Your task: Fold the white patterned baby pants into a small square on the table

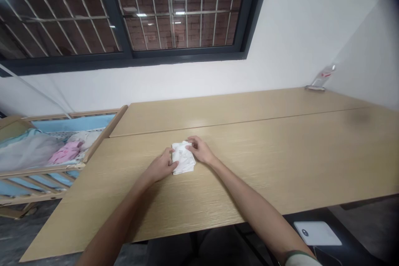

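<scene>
A small folded white cloth (183, 158) with a faint print lies on the wooden table (264, 153), its layers showing at the lower right edge. My left hand (162, 166) grips its left side, thumb on top and fingers curled at the edge. At the upper right corner, my right hand (201, 149) pinches the cloth, with the thumb over the top and the other fingers behind the edge. Both forearms reach in from the table's near side. The undersides of the fingertips are hidden.
To the left stands a wooden crib (90, 149) with blue lining, a pink cloth (66, 152) and pale bedding inside. A clear bottle (324, 77) is at the table's far right corner. A white phone (318, 233) lies below the near edge. A barred window (187, 54) is behind.
</scene>
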A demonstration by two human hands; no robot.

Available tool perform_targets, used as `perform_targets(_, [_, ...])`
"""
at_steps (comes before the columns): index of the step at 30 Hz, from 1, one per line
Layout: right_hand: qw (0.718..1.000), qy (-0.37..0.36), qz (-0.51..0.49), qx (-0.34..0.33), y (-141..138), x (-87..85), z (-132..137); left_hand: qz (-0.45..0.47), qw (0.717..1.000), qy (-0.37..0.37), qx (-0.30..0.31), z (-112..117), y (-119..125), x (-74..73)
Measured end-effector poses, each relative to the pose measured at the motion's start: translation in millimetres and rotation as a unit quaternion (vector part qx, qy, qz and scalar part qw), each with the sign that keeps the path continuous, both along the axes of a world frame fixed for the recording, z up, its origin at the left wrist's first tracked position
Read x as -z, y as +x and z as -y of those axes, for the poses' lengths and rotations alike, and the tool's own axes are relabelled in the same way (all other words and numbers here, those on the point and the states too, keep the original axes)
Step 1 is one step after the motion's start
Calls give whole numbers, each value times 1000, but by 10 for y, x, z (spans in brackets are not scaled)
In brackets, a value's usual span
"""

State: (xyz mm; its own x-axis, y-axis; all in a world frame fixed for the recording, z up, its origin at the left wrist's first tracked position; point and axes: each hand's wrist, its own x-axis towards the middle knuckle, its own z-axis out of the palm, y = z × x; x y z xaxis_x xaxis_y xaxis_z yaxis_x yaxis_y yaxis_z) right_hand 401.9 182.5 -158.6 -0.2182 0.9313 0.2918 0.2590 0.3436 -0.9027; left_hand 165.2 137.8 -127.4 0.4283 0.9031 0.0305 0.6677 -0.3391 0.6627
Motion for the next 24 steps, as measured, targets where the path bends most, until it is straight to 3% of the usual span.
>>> perform_targets(4, [1000, 6, 24, 16, 5, -45, 27, -102, 993, 45, -31, 101, 58, -105])
perform_targets(8, [985, 87, 144, 25, 22, -250, 153, -203, 957, 178, -105, 512, 304, -163])
perform_targets(12, [948, 149, 255, -113, -53, -586, 429, -144, 943, 271, -127, 1015, 734, 13])
perform_targets(15, [920, 152, 276, -233, -169, -743, 648, -138, 938, 271, -165, 1186, 989, 243])
perform_targets(19, [890, 102, 310, -320, -263, -707, 786, -133, 941, 272, -148, 1166, 1053, 451])
perform_targets(24, [902, 72, 300, -300, -223, -538, 626, -115, 935, 298, -157, 1129, 1001, 461])
